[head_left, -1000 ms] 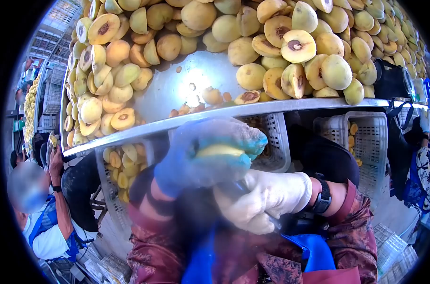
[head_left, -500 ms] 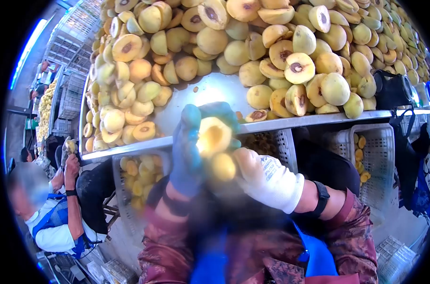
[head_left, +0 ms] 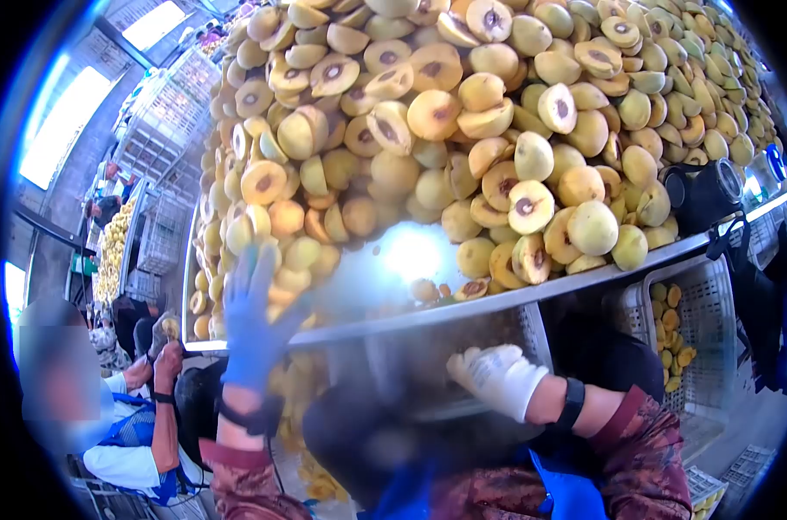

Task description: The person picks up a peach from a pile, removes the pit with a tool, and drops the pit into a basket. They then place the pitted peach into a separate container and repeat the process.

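My left hand (head_left: 259,316), in a blue glove, is spread open at the left part of the metal table's rim (head_left: 411,322), with its fingers over peach halves (head_left: 302,253). No fruit shows in its grasp. My right hand (head_left: 497,374), in a white glove, is closed in front of the table, above a crate (head_left: 532,334). Whatever its fingers hold, if anything, I cannot make out. A large heap of cut yellow peaches (head_left: 434,114) covers the table, many showing brown pits or pit hollows. Near the front lies a bright, bare patch of metal.
A black strapped object (head_left: 701,195) sits at the table's right edge. A white crate (head_left: 714,303) with peach pieces stands below it. On the left, another person (head_left: 142,425) holds a piece of fruit. Stacked crates (head_left: 168,104) stand farther back.
The hollowed peach half has left my left hand, which moved left to the heap and opened. My right hand moved slightly right and down. The view has tilted upward.
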Action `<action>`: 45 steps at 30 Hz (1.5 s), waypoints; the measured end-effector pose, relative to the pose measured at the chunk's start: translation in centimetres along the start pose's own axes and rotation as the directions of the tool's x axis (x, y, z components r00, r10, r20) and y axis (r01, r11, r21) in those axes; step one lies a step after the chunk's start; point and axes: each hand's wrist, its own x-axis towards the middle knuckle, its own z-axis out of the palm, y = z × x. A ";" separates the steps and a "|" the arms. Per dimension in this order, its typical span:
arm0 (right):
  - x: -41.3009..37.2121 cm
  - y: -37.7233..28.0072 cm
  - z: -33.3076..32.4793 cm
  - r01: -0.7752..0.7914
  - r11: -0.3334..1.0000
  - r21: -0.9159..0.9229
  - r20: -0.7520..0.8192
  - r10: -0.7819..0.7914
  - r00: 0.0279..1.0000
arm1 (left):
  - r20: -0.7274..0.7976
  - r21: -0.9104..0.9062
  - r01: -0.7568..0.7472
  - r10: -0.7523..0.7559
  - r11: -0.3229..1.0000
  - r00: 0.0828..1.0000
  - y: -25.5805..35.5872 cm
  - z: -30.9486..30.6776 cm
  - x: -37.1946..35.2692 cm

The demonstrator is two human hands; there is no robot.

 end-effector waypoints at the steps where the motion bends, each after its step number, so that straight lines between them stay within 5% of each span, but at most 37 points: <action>1: -0.1 -0.4 -0.5 0.011 0.998 -0.066 -0.020 -0.013 1.000 | -0.060 -0.022 -0.108 0.107 0.994 0.992 1.8 0.7 3.3; 4: 0.3 -0.1 0.5 0.015 0.999 0.049 -0.065 -0.012 0.998 | -0.210 0.026 -0.350 0.348 0.936 0.914 5.6 3.7 12.6; 7: 0.2 0.0 0.0 0.012 0.991 -0.135 -0.153 -0.033 0.988 | -0.204 0.136 -0.473 0.492 0.871 0.846 8.2 5.7 19.9; 11: 0.1 0.3 -0.7 -0.002 0.998 -0.060 -0.205 -0.010 0.979 | 0.148 0.061 -0.582 0.569 0.811 0.809 7.8 6.5 24.8; 13: 0.0 0.2 -0.6 0.004 0.999 0.048 -0.210 0.006 0.978 | 0.169 0.066 -0.514 0.498 0.855 0.851 7.0 6.9 24.1; 16: 0.2 0.3 -0.5 0.044 0.985 0.165 -0.227 -0.006 0.974 | 0.373 0.453 -0.584 0.452 0.674 0.810 6.8 8.1 22.1; 17: 0.1 0.2 -0.5 0.062 0.977 0.203 -0.228 -0.015 0.974 | 0.294 0.377 -0.579 0.500 0.723 0.815 6.9 8.2 20.1; 20: 0.1 -0.5 -0.6 0.036 0.999 0.015 -0.154 -0.033 0.987 | 0.210 0.523 -0.534 0.507 0.665 0.836 5.7 11.1 16.7; 22: 0.3 -0.7 -2.1 -0.037 0.979 0.200 0.032 0.031 0.999 | 0.173 0.542 -0.520 0.518 0.660 0.838 5.1 11.4 14.5; 25: 0.6 -1.0 -2.2 -0.097 0.959 0.268 0.162 0.054 0.985 | 0.043 0.491 -0.449 0.494 0.746 0.868 2.7 11.5 12.2; 28: 1.0 -1.3 -1.9 -0.091 0.975 0.201 0.220 0.045 0.974 | 0.025 0.304 -0.277 0.283 0.911 0.959 1.9 10.9 11.9; 31: 0.2 -1.1 0.1 0.111 0.990 0.089 -0.195 -0.092 0.977 | -0.037 0.060 -0.117 0.119 0.991 0.992 1.1 10.3 11.4; 34: 0.4 -1.1 1.1 0.129 0.973 0.193 -0.228 -0.084 0.970 | -0.074 -0.207 -0.084 0.070 0.975 0.995 -0.1 11.4 10.8; 37: 0.8 -1.3 0.5 0.080 0.947 0.311 -0.223 -0.010 0.975 | 0.045 -0.486 0.148 -0.145 0.861 0.988 0.0 12.3 10.6; 39: 1.5 -0.9 -0.1 0.071 0.910 0.408 -0.230 0.028 0.973 | 0.035 -0.703 0.169 -0.203 0.690 0.979 0.5 12.1 10.2; 41: 2.0 -0.3 -1.5 -0.012 0.857 0.514 -0.173 0.117 0.978 | 0.152 -0.872 0.257 -0.269 0.417 0.951 2.0 10.6 9.1; 43: 2.8 -0.1 -3.8 -0.153 0.644 0.750 -0.005 0.236 0.972 | 0.378 -0.915 0.403 -0.294 0.027 0.878 4.6 7.7 6.7; 45: 3.0 0.0 -4.2 -0.124 0.579 0.805 -0.047 0.272 0.961 | 0.335 -0.942 0.318 -0.235 -0.107 0.913 5.1 8.2 3.8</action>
